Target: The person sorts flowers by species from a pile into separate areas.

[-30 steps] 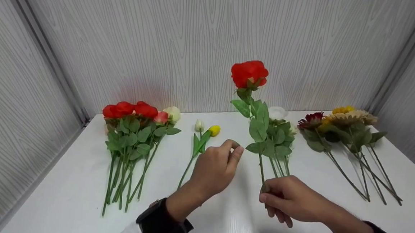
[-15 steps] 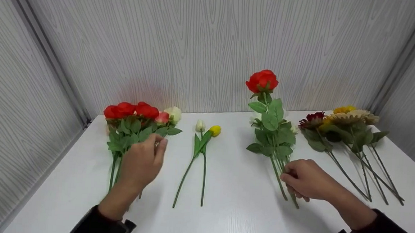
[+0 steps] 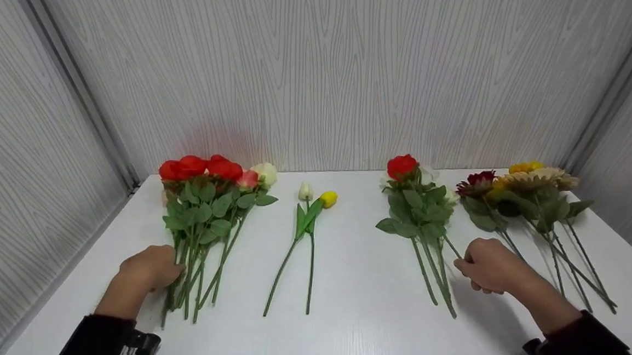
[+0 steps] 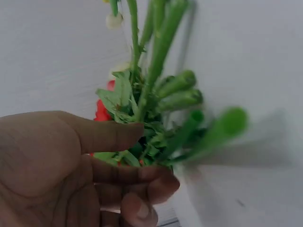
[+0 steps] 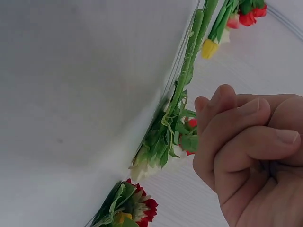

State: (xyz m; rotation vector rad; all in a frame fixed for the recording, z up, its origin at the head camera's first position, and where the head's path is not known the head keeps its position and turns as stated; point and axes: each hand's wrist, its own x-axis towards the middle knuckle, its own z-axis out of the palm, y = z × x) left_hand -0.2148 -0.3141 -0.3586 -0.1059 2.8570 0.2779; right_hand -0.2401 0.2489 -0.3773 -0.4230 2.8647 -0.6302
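- Left hand [image 3: 151, 269] sat at the lower stems of the red rose bunch [image 3: 204, 203], fingers curled against them; wrist view showed stems between thumb and fingers.
- Right hand [image 3: 489, 265] was curled beside the middle rose bunch [image 3: 420, 217] lying on the white table [image 3: 351, 322]; whether it pinched a stem, I couldn't tell.
- Risk: a partial left grip could let loose stems slide out and scatter.
- Risk: the left bunch could snag the nearby tulips [image 3: 311, 215].
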